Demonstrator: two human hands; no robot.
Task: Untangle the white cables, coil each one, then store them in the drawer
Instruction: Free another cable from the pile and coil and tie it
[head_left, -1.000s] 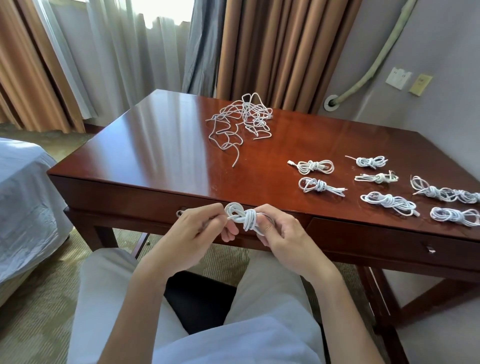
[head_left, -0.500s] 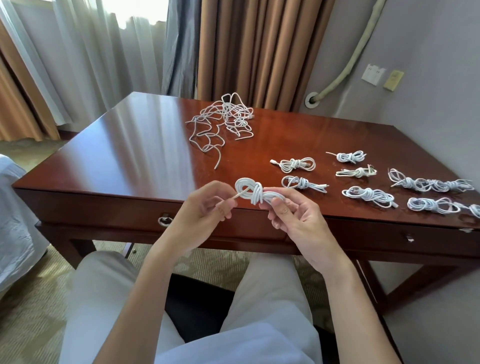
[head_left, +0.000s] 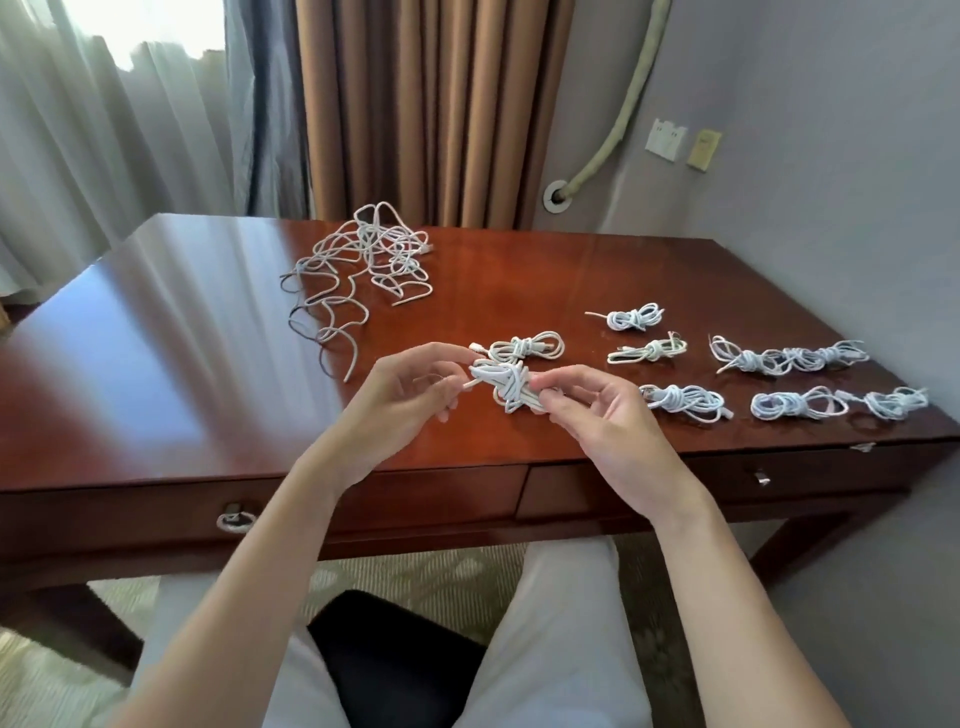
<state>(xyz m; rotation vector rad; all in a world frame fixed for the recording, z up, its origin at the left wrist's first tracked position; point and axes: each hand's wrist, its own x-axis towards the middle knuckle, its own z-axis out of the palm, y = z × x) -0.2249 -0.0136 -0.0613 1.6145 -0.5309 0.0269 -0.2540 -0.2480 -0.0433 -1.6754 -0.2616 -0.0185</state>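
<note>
A knotted white cable coil (head_left: 506, 384) hangs between both hands above the desk's front middle. My left hand (head_left: 410, 397) pinches its free end on the left side. My right hand (head_left: 597, 415) pinches the coil's right side with thumb and forefinger, the other fingers loosely spread. A loose tangle of white cables (head_left: 363, 265) lies at the back centre of the desk (head_left: 182, 364). Several coiled cables (head_left: 680, 400) lie in rows on the right half. The left drawer (head_left: 239, 512) and the right drawer (head_left: 758, 475) are both closed.
Curtains hang behind the desk, and a wall with a padded pipe (head_left: 608, 140) and sockets stands at the right. My legs and a dark chair seat (head_left: 395, 660) are below the desk's front edge. Carpet covers the floor.
Both hands have risen from below the desk's front edge to above the desktop, carrying the coil forward. The view has shifted to the right.
</note>
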